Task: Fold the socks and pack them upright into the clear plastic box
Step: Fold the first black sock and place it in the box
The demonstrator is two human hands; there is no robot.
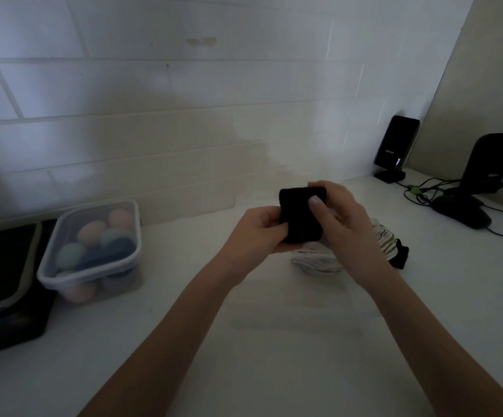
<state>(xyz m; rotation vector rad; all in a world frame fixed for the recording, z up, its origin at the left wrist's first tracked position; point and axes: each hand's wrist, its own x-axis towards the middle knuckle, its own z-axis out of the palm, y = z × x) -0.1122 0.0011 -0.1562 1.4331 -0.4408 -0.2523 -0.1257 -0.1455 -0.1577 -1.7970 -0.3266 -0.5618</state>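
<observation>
Above the white counter, both hands hold a folded black sock between them. My left hand grips its lower left edge. My right hand grips its right side, thumb pressed on the front and fingers curled behind. A clear plastic box stands at the left, holding several rolled socks in peach, pale blue and dark blue. Loose socks, striped and light ones, lie on the counter under and behind my right hand, partly hidden by it.
A black tray-like object with a pale rim sits at the far left beside the box. Black stands, a dark device and cables crowd the back right corner. A white tiled wall rises behind the counter.
</observation>
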